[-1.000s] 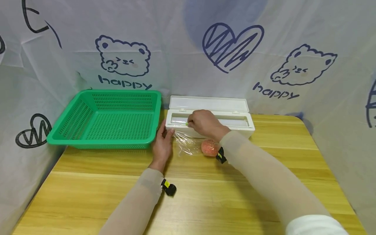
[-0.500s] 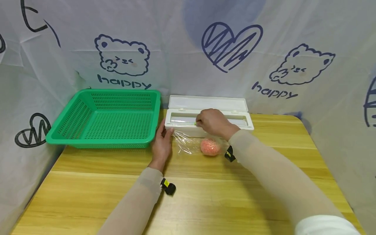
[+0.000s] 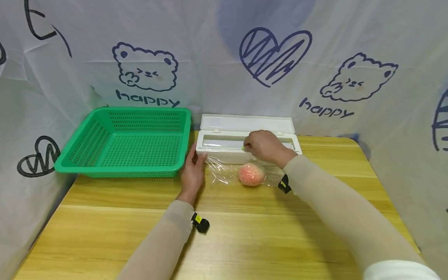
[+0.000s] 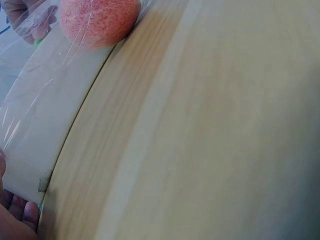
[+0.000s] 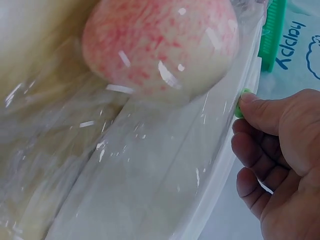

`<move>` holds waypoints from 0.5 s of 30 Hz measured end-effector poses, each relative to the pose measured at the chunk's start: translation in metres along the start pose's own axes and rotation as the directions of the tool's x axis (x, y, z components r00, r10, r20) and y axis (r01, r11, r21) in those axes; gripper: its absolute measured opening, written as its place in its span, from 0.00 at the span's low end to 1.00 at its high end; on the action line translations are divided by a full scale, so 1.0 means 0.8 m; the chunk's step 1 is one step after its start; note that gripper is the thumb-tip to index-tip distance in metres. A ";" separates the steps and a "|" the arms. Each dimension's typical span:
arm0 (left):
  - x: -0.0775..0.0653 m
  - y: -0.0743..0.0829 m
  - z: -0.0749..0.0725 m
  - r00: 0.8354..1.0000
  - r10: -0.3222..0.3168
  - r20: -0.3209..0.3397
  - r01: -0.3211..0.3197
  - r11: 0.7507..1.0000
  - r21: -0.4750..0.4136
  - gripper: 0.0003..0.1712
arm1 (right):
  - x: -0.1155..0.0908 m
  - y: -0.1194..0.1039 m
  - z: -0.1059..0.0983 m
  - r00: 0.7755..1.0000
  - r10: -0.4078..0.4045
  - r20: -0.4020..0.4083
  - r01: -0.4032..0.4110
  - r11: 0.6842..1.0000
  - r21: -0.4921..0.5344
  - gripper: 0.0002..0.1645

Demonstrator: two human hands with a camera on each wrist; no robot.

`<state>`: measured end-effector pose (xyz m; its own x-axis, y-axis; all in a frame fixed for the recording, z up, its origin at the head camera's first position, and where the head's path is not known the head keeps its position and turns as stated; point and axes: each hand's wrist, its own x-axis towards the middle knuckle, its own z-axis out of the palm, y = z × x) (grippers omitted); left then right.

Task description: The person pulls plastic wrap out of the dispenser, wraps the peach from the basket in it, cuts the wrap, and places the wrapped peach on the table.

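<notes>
A white cling film dispenser [image 3: 227,157] stands at the back of the table with its lid raised. My left hand [image 3: 192,173] grips its left end, thumb at the front corner. Between thumb and index finger, my right hand [image 3: 266,147] pinches a small green slider cutter [image 5: 242,102] on the dispenser's front edge, right of its middle. Clear cling film [image 3: 220,173] hangs from that edge onto the table. A pink-and-cream peach [image 3: 251,174] sits in front of the box, with film over it. The right hand hides part of the box opening.
Left of the dispenser stands a green plastic basket [image 3: 122,169], close to my left hand. A white cloth with drawings [image 3: 217,70] hangs behind the wooden table [image 3: 224,241].
My right hand has slid rightward along the dispenser's edge with the green slider cutter, uncovering more of the peach. The left hand stays at the box's left end.
</notes>
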<state>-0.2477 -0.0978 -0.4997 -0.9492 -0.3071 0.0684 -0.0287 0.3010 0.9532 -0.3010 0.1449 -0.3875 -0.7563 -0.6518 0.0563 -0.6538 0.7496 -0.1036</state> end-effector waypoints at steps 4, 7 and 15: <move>0.000 -0.001 -0.001 1.000 0.001 -0.003 -0.001 1.000 0.001 0.33 | -0.005 0.004 -0.001 1.000 0.010 0.004 -0.010 1.000 0.006 0.10; -0.001 0.000 -0.001 1.000 -0.004 -0.001 0.004 1.000 -0.003 0.34 | -0.008 0.006 -0.002 1.000 0.008 0.008 -0.008 1.000 0.003 0.11; -0.001 0.001 -0.001 1.000 -0.004 0.004 0.004 1.000 -0.003 0.34 | -0.018 0.014 -0.006 1.000 -0.005 0.002 0.005 1.000 -0.025 0.09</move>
<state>-0.2470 -0.0981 -0.4991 -0.9503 -0.3048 0.0639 -0.0311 0.2970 0.9544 -0.2977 0.1630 -0.3848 -0.7530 -0.6557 0.0547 -0.6579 0.7490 -0.0787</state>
